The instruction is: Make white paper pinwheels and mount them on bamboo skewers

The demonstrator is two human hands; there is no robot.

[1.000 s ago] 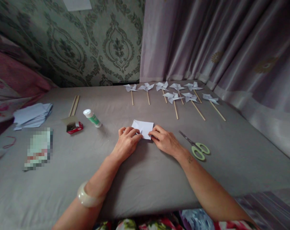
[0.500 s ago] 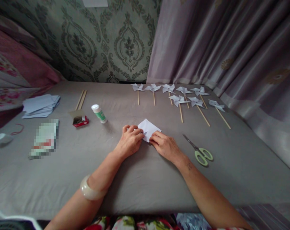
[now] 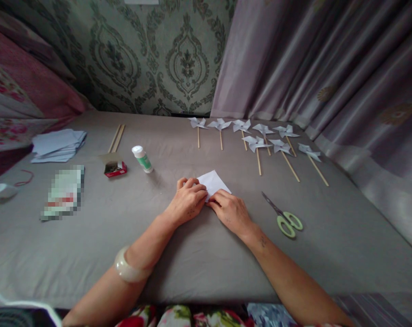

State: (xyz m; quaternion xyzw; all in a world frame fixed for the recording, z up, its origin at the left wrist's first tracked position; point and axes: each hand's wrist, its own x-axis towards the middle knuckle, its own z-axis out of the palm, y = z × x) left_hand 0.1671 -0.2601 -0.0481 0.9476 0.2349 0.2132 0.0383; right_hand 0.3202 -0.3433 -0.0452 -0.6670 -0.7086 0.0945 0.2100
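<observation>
Head view shows paper (image 3: 215,181) between the fingers (image 3: 198,189)

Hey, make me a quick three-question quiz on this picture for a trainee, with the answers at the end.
1. True or false: the green-handled metal scissors lie to the right of the bare right hand.
2. How many white paper pinwheels on pale wooden sticks lie on the grey cloth?
3. What do the bare left hand and right hand both touch? A) the small red box; B) the white paper sheet; C) the white-and-green tube.

Key: 1. True. 2. Eight. 3. B.
</observation>
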